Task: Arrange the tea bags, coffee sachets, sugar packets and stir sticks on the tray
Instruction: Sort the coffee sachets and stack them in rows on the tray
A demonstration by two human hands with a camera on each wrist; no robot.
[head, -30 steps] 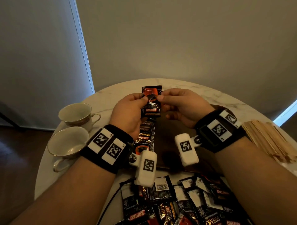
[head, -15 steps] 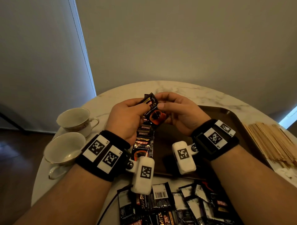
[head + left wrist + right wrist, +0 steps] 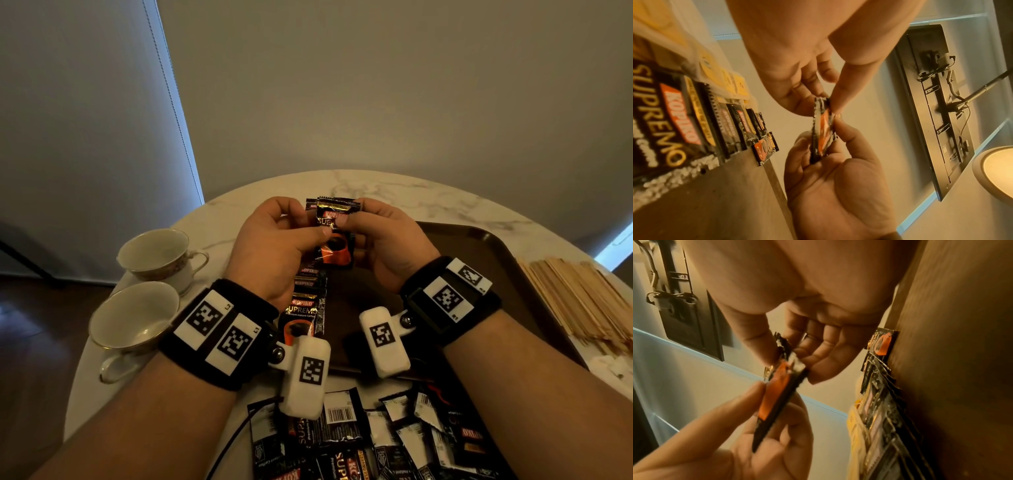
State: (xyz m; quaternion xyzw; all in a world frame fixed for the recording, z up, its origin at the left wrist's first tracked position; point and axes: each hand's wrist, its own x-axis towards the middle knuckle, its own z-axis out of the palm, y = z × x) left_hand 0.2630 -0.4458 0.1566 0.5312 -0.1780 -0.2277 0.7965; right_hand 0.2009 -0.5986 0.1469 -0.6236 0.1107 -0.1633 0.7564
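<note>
Both hands hold black Kopiko coffee sachets (image 3: 337,240) with an orange cup print, upright above the left part of the brown tray (image 3: 479,253). My left hand (image 3: 310,222) pinches their left side between thumb and fingers; my right hand (image 3: 352,219) pinches the top right corner. The wrist views show the held sachets (image 3: 822,131) (image 3: 777,395) edge-on, at least two pressed together. A row of overlapping sachets (image 3: 305,301) (image 3: 735,123) (image 3: 879,373) lies along the tray's left edge, below the hands. Yellow tea bags (image 3: 731,81) lie beyond that row.
A loose pile of sachets (image 3: 359,442) lies on the marble table (image 3: 394,192) in front of the tray. Wooden stir sticks (image 3: 582,301) are heaped to the right of the tray. Two empty teacups (image 3: 154,257) (image 3: 133,318) stand at the left.
The held sachets were turned over between the fingers and now stand upright with the printed side towards me. Both hands stayed together above the row.
</note>
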